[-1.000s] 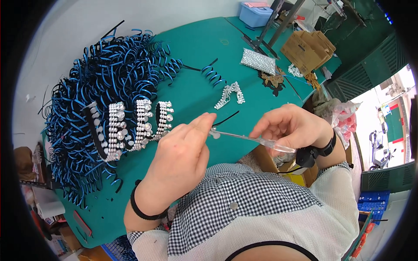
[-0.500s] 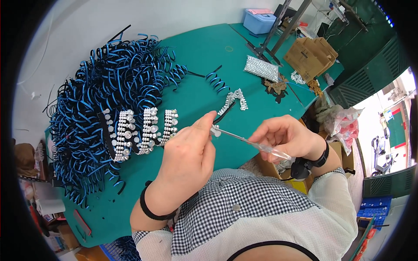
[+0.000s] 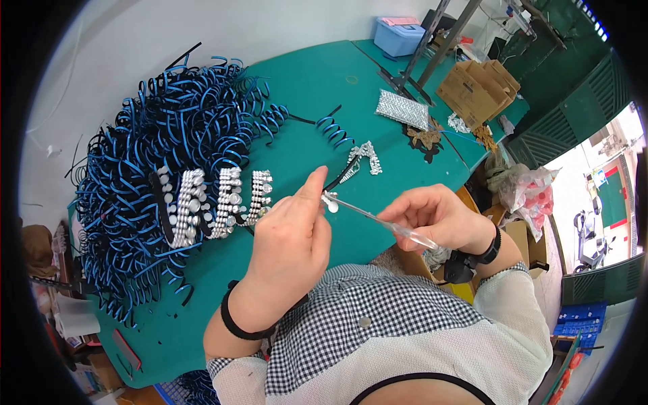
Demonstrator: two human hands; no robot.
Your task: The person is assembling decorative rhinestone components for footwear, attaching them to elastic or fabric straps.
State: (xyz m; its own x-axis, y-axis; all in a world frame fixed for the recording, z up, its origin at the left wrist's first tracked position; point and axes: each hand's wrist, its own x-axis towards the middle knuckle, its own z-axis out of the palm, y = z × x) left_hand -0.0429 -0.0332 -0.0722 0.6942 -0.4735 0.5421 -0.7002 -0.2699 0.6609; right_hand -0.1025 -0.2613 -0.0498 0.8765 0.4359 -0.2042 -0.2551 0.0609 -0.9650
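My left hand (image 3: 290, 233) pinches a black strip edged with rhinestone trim (image 3: 185, 209) between thumb and forefinger. The trim trails left in standing loops over a heap of curly blue and black ribbon (image 3: 182, 121); another silvery end (image 3: 364, 159) lies beyond the fingers. In my right hand (image 3: 435, 214) is a thin metal tool with a clear handle (image 3: 413, 234), held by the fingertips. Its shaft slants left, and its tip meets the trim by my left fingertips, beside a round clear stone (image 3: 333, 206). My fingers hide the exact contact.
The green table (image 3: 317, 74) carries one loose ribbon coil (image 3: 332, 129), a silvery packet (image 3: 402, 109), a cardboard box (image 3: 478, 89) and a blue lidded box (image 3: 399, 36). A metal stand rises at the back. Open cartons (image 3: 526, 243) stand at my right.
My right hand and the tool have shifted slightly left, and the tool's tip stays at my left fingertips. The left hand keeps its pinch. The whole view has moved a little.
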